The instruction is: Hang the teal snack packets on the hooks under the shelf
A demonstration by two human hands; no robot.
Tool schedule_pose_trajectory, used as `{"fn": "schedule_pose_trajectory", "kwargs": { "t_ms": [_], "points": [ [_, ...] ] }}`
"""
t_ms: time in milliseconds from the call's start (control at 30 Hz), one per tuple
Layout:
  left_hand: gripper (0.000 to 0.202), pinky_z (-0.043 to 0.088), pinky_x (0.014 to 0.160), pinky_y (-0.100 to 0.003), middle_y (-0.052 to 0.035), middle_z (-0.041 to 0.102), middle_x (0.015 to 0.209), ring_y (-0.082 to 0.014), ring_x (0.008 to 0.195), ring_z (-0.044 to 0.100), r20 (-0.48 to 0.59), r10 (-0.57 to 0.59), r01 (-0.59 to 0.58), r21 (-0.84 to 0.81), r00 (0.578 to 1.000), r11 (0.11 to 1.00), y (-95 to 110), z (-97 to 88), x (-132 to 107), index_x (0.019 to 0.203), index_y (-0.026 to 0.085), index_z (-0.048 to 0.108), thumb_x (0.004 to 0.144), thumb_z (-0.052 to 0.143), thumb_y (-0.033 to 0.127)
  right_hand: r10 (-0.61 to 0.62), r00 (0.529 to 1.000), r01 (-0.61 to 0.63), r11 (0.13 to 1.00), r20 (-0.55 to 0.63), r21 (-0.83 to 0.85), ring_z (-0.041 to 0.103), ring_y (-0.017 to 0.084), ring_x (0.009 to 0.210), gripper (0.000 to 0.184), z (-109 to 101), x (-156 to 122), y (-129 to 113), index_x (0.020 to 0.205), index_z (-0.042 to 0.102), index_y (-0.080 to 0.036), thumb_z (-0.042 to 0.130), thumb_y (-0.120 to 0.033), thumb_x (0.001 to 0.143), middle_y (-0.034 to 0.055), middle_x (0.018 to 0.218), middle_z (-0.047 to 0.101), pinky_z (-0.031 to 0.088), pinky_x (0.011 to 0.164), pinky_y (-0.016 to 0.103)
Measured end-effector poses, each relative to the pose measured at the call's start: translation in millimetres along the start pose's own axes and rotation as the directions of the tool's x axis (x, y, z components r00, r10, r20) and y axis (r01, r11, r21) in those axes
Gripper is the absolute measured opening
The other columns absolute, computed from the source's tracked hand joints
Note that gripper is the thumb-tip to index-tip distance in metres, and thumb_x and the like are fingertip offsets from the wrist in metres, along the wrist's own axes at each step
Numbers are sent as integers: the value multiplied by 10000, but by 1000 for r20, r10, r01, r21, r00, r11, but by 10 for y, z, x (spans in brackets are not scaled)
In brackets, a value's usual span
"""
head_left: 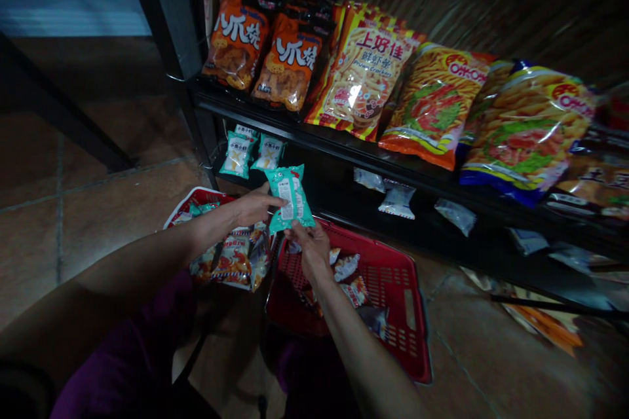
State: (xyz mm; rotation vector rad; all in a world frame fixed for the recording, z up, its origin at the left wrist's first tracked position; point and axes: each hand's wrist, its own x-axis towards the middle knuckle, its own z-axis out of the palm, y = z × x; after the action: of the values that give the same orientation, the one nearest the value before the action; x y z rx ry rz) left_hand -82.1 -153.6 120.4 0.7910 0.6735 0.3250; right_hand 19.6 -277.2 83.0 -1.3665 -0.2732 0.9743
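Note:
A teal snack bag (293,200) is between my two hands, its printed back panel facing up. My left hand (255,205) grips its left edge with thumb and fingers. From below, my right hand (313,242) pinches the bottom right corner. Just beyond, on the lower shelf, stand several small teal snack bags (238,152) of similar look. Under my right forearm lies a red basket (413,275) holding a few small snack packets (346,267). Partly behind my left forearm, a second basket (179,204) is filled with orange and white snack packets (233,260).
Large snack bags line the upper shelf: orange bags (287,62), a prawn cracker bag (366,72) and yellow noodle-pictured bags (437,101). Small silvery packets (397,201) lie along the lower shelf (334,200). A dark shelf post (170,19) rises at left. Flat packages (545,324) lie on the tiled floor at right.

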Motion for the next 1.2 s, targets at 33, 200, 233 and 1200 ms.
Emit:
{"fn": "schedule_pose_trajectory", "kwargs": {
  "t_ms": [33, 200, 233, 1200],
  "points": [
    [504, 487, 654, -313, -52, 643, 874, -171, 710, 623, 16, 0, 0, 5, 1000, 1000, -2, -7, -2, 1043, 186, 491, 605, 725, 102, -4, 1000, 4, 1000, 2, 5, 602, 105, 550, 391, 5, -3, -6, 876, 619, -168, 790, -350, 575, -32, 680, 654, 532, 601, 258],
    [569, 483, 640, -312, -60, 636, 890, -177, 711, 624, 45, -1, 0, 26, 999, 1000, -16, -55, 16, 1100, 192, 454, 608, 720, 91, -7, 1000, 7, 1000, 12, -7, 604, 112, 564, 382, 17, -29, -27, 877, 611, -183, 785, -354, 583, -41, 670, 645, 524, 614, 266],
    [563, 484, 637, -313, -60, 636, 885, -177, 706, 623, 45, 0, -1, 29, 999, 1000, -14, -62, 21, 1094, 190, 458, 606, 723, 93, -11, 1000, 11, 1000, 10, -11, 607, 115, 574, 384, 13, -31, -33, 882, 612, -184, 778, -371, 591, -38, 674, 646, 522, 620, 266],
    [825, 501, 667, -292, -80, 647, 1019, -189, 769, 650, 61, 26, -26, 7, 998, 1000, -9, 35, -42, 1268, 232, 391, 549, 747, 40, -230, 972, 207, 927, -39, -313, 598, 171, 869, 503, -160, 146, -5, 1124, 597, -189, 655, -450, 698, 66, 1071, 645, 488, 732, 292]
  ]
}}
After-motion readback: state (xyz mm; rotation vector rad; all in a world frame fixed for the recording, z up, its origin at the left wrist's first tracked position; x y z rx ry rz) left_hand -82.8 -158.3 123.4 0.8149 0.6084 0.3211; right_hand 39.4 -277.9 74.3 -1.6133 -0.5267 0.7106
